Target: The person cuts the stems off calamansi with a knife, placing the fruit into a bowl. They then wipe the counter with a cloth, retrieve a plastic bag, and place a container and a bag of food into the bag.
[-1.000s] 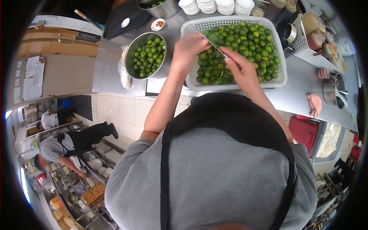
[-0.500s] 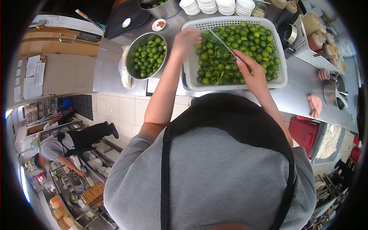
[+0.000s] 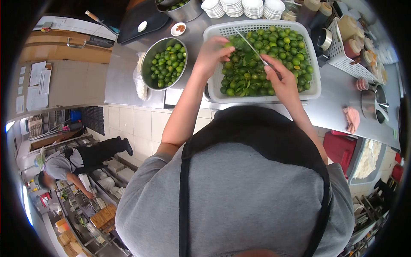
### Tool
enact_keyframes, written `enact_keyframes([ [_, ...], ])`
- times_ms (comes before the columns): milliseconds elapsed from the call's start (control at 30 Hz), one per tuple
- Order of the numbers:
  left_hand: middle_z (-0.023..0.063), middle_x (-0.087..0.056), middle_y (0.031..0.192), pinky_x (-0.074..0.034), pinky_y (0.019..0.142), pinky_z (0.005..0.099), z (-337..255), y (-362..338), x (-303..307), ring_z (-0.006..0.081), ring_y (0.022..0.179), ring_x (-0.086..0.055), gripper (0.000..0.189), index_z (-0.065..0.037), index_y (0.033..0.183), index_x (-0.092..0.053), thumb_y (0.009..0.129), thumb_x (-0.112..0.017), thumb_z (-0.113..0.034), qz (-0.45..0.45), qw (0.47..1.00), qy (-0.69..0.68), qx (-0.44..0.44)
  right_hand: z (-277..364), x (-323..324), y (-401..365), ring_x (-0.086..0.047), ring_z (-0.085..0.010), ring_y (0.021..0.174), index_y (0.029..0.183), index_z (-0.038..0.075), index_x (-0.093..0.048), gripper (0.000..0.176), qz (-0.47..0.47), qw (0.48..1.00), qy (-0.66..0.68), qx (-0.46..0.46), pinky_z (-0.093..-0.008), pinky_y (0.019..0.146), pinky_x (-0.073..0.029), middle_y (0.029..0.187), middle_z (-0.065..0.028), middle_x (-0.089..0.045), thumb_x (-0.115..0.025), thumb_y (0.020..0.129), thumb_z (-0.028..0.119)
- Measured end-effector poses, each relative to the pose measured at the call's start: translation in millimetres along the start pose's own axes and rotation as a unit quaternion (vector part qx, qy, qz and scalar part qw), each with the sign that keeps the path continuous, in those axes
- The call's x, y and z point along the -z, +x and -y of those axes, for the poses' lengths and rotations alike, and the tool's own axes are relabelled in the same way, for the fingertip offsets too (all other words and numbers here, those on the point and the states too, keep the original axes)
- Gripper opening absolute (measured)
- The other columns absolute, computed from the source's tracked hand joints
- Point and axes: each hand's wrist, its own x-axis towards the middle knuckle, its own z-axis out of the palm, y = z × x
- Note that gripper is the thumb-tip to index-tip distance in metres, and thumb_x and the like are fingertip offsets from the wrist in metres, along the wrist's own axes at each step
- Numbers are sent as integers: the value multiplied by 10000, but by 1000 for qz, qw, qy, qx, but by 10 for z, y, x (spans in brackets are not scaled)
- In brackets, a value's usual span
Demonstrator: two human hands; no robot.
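My right hand (image 3: 282,79) is wrapped round the handle of a knife (image 3: 250,46). The thin blade slants up and left over the white perforated basket (image 3: 316,77). Small green limes (image 3: 295,53), some with leaves (image 3: 244,81), fill that basket. At its upper left edge, my left hand (image 3: 209,58) is slightly blurred, with thumb and fingers closed round a lime (image 3: 229,45) near the blade. To the left stands a steel bowl (image 3: 146,70) holding more limes (image 3: 169,64).
Stacked white dishes (image 3: 231,7) and a small dish of reddish bits (image 3: 178,29) stand behind. On the right are a white basket of bottles (image 3: 342,64), a pink cloth (image 3: 352,119) and steel pots (image 3: 370,103). A co-worker (image 3: 64,165) bends over a counter at left.
My left hand has moved slightly down and right along the basket edge, and a lime now shows between its fingers. My right hand and the knife have barely moved.
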Motion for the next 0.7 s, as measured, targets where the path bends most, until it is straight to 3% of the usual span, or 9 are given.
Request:
enact_keyframes([
  [33,29,-578,910,-455,649,227,-9,-14,12,117,739,-572,247,-39,996,-579,760,-654,-28,3,996,-88,23,6,-27,-1,-503,-54,717,1169,91,-561,291,6,1000,10,11,-196,667,-415,931,-17,-633,-536,883,136],
  [167,42,-578,928,-475,667,233,-55,-78,-16,128,766,-584,276,-41,1052,-563,785,-632,-22,-19,995,-100,7,-49,-92,-16,-534,-64,777,1174,85,-555,295,28,998,30,43,-205,714,-426,1008,-37,-631,-535,885,140],
  [267,59,-584,941,-507,754,269,-139,-144,-69,148,798,-592,317,-16,1106,-537,799,-611,-27,-27,990,-140,17,-40,-91,-20,-548,-75,829,1177,80,-551,295,38,999,29,25,-217,753,-430,1066,-51,-621,-530,889,144],
  [333,128,-567,1016,-498,805,299,-205,-179,-95,192,857,-579,339,64,1131,-500,813,-575,-26,21,956,-294,4,2,-70,-24,-541,-74,836,1178,80,-550,294,30,999,31,-1,-220,756,-428,1065,-44,-620,-525,892,143],
  [467,148,-548,1078,-490,856,321,-174,-170,-63,215,936,-571,322,80,1121,-497,822,-557,-23,43,967,-250,23,-1,-54,-26,-543,-81,845,1183,78,-546,296,32,999,25,2,-226,759,-431,1071,-46,-616,-520,895,144],
  [567,152,-559,1076,-490,853,321,-173,-184,-124,220,951,-576,303,88,1106,-502,833,-556,-30,4,973,-229,-9,6,-73,-39,-554,-91,857,1184,75,-545,298,32,999,30,21,-229,761,-435,1083,-55,-614,-517,897,147],
  [633,92,-597,984,-482,894,340,-180,-194,-141,159,936,-577,227,24,1050,-550,837,-578,-50,1,977,-210,-35,-4,-87,-50,-563,-102,879,1181,69,-546,296,35,998,20,44,-233,769,-437,1103,-71,-609,-516,897,146],
  [700,88,-598,984,-484,881,341,-192,-193,-168,159,932,-580,189,19,1015,-561,839,-577,-48,-6,977,-206,-47,12,-99,-58,-570,-111,874,1177,69,-548,294,33,998,20,48,-238,761,-441,1099,-78,-611,-517,895,144],
])
